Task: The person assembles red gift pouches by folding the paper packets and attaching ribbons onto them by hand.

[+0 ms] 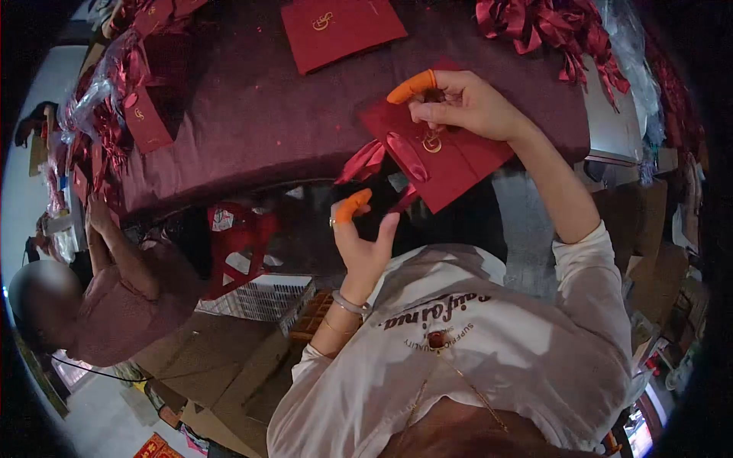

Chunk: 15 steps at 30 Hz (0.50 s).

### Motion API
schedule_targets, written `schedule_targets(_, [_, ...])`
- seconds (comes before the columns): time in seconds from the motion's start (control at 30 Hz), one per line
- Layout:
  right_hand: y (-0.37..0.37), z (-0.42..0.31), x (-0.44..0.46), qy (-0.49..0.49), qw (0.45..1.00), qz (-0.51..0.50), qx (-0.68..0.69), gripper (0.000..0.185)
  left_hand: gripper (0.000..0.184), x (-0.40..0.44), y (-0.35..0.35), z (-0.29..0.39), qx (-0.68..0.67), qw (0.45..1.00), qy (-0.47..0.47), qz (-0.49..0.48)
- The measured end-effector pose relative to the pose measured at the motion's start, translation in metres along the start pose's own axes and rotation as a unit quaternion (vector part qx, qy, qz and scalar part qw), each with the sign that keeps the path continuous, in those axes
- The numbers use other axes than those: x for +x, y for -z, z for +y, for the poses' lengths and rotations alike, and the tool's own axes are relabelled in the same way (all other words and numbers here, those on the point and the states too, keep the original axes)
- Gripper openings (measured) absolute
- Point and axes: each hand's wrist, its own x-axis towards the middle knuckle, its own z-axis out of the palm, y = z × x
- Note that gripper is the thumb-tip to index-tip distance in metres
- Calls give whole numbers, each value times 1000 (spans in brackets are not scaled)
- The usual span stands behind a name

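Observation:
A red bag or folder with a gold emblem (pixel 466 164) lies tilted at the table's near edge, with a shiny red ribbon (pixel 406 156) looped at its left side. Over its upper part is my right hand (pixel 466 107), thumb and fingers curled together, an orange cover on the index finger. What they pinch is hidden. My left hand (pixel 360 240) is below and left of the ribbon, its thumb apart from the orange-covered index finger. Nothing shows in it.
Another red piece (pixel 343 34) lies on the dark red tablecloth (pixel 252 114). Red ribbons (pixel 550 30) are heaped at the upper right. A co-worker (pixel 137 298) sits at the left, hands near hanging ribbons. A white basket (pixel 263 298) and cardboard (pixel 221 355) are below the table.

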Motion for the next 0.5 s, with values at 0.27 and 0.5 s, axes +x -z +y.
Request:
schedule_targets(0.27, [2,-5,-16,77,992,65,78,34,59,25,-47,17,127,966,-219,52])
schedule_targets(0.5, [-22,-72,-85,114,757,47,-642,47,33,80,-3,55,137,921,-357,73])
